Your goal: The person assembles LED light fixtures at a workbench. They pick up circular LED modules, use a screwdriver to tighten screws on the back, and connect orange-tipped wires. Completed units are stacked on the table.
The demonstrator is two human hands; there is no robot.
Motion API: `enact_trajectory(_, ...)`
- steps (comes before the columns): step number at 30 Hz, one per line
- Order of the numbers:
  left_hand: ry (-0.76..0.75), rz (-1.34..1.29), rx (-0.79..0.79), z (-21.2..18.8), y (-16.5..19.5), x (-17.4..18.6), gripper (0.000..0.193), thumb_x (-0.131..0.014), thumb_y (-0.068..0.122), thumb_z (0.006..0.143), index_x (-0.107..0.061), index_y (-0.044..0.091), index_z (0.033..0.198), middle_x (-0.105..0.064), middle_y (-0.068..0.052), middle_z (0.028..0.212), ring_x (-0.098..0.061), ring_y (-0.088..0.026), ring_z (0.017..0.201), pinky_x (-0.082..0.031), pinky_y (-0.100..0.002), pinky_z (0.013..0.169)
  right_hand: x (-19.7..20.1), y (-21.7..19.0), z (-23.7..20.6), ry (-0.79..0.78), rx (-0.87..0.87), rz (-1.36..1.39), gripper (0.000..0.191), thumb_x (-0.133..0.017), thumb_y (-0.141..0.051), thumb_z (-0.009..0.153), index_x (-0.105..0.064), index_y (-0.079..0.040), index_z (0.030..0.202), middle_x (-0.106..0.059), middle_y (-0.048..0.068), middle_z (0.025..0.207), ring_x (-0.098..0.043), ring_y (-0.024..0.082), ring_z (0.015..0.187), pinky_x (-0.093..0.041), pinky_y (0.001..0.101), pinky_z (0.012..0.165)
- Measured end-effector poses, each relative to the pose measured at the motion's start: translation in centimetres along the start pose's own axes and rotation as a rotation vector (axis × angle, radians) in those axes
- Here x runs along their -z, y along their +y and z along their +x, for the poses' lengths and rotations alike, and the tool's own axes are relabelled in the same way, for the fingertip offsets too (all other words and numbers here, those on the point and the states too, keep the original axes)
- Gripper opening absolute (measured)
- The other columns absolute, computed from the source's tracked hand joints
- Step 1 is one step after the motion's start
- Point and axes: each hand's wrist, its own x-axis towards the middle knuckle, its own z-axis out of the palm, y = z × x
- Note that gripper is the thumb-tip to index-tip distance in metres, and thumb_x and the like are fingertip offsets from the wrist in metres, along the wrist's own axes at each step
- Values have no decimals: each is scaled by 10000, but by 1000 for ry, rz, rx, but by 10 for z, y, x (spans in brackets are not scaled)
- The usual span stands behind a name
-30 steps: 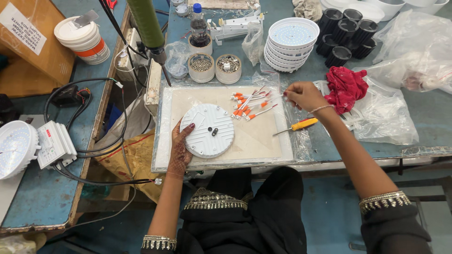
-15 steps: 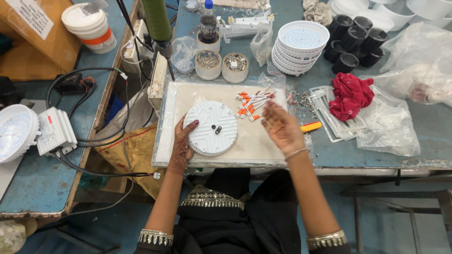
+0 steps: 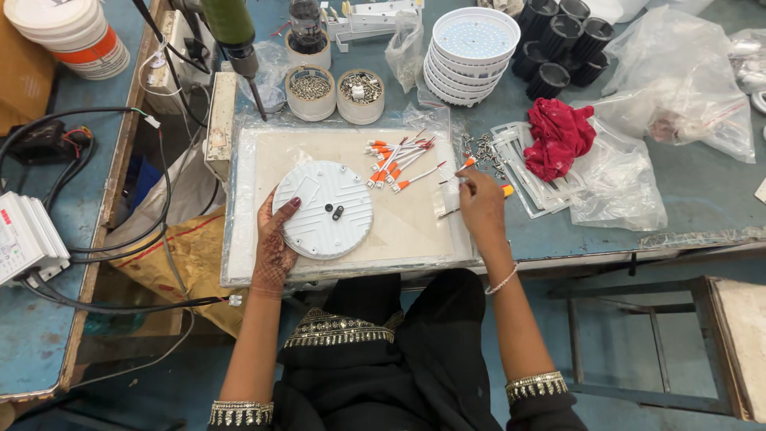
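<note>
A white round ribbed lamp housing [image 3: 323, 209] lies flat on a pale work mat [image 3: 415, 239] in front of me. My left hand [image 3: 275, 247] rests on the housing's left rim, holding it steady. My right hand [image 3: 480, 199] is at the mat's right edge, its fingertips pinched on a thin white wire with an orange end [image 3: 465, 164]. A loose bunch of the same wires [image 3: 399, 156] lies just left of that hand. A screwdriver with a yellow handle [image 3: 507, 190] lies partly hidden under my right hand.
Behind the mat stand two round tubs of small metal parts [image 3: 361, 96], a stack of white round covers [image 3: 471, 48] and black cylindrical parts [image 3: 558, 40]. A red cloth [image 3: 558, 136] and plastic bags [image 3: 678, 72] lie right. A green powered driver [image 3: 231, 32] hangs at left above cables.
My right hand swung from the table's right side over the mat, then back to the mat's right edge, where it now pinches a wire. My left hand stayed on the housing.
</note>
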Motion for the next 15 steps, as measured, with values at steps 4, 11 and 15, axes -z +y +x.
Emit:
enact_trajectory(4, -8, 17, -4, 1, -1, 0, 606, -734, 27, 833, -532, -50, 1398, -675, -173, 1218, -694, -239, 1085, -605, -360, 958, -5, -13, 7, -28, 161, -78, 150, -720, -27, 904, -753, -31, 1050, -635, 156, 919, -640, 318, 841, -502, 426, 769)
enact_trajectory(11, 8, 29, -7, 3, -2, -2, 612, -751, 47, 831, -531, -54, 1393, -680, -166, 1211, -704, -221, 1055, -607, -355, 934, 24, -80, 36, 148, 265, 226, 158, -644, 28, 957, -713, -3, 1096, -738, 116, 1061, -657, 213, 855, -517, 337, 781)
enact_trajectory(15, -45, 11, -27, 1, -1, -1, 629, -760, 60, 829, -525, -50, 1402, -678, -159, 1212, -702, -220, 1055, -609, -356, 929, 18, -123, 14, -126, 155, 414, 128, -669, -72, 996, -740, -36, 1097, -762, 59, 975, -703, 115, 844, -544, 273, 786)
